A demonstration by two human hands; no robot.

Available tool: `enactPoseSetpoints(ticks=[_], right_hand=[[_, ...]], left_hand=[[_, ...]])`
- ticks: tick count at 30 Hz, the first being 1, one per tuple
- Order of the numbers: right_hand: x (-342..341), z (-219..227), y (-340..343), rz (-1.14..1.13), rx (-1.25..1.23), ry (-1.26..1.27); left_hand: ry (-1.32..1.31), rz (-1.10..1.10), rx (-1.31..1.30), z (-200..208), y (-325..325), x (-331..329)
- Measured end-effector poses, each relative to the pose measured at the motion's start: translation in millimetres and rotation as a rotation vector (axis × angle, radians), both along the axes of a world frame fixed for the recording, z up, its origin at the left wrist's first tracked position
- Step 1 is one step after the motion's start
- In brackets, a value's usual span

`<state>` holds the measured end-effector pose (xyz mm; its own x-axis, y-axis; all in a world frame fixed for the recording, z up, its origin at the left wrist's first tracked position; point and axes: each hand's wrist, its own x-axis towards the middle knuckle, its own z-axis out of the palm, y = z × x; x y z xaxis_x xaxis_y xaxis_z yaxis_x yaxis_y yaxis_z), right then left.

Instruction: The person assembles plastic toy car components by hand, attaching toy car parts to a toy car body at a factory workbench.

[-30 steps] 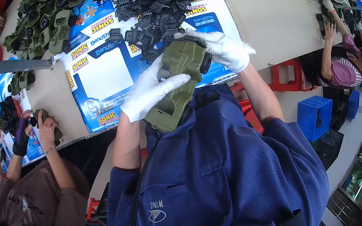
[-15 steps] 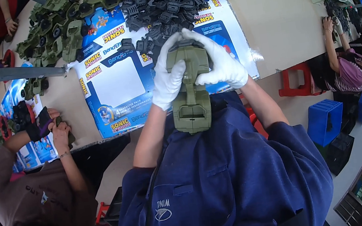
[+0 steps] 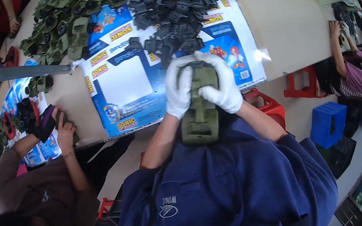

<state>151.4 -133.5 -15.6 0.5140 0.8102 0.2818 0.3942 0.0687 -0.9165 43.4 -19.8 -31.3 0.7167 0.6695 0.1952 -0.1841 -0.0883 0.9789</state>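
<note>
Both my hands wear white gloves and grip an olive-green plastic toy vehicle body [image 3: 200, 122], held close to my chest over the table's near edge. My left hand [image 3: 178, 92] wraps the far end from the left, its thumb laid along the top. From the other side my right hand [image 3: 223, 85] clasps the same end, thumb pressed on the upper face. The fingertips curl over the far end and hide it. Just beyond them lies a heap of dark grey plastic parts [image 3: 169, 8].
Printed blue-and-white card sheets [image 3: 129, 83] cover the table [image 3: 271, 27]. Green toy bodies [image 3: 76, 37] pile up at the far left. A co-worker [image 3: 37, 192] sits at left, handling a green part. Red stools [image 3: 268, 108] and blue crates [image 3: 329, 122] stand right.
My hands and the toy body have shifted slightly nearer to me. My thumbs now press closer together on its top, and the dark grey piece seen at its far end is largely covered.
</note>
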Motion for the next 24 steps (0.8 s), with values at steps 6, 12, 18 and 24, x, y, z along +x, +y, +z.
enactPoseSetpoints(ticks=[6,12,18,24], right_hand=[[76.6,-27.2,-21.4,-0.466,-0.194,0.407],[164.7,-61.5,-91.0,-1.043,-0.022,0.092],[116.1,-86.3,-56.4,-0.621,-0.383,0.206],[86.8,-86.4,-15.6,-0.175,-0.443,-0.233]], left_hand=[[0.535,0.183,0.239,-63.6,92.6,14.8],[1.234,0.854,0.948,-83.5,300.2,-51.8],[1.551,0.399,0.757,-65.9,321.2,-59.5],[1.569,0.368,0.55,-72.1,180.8,-62.3]])
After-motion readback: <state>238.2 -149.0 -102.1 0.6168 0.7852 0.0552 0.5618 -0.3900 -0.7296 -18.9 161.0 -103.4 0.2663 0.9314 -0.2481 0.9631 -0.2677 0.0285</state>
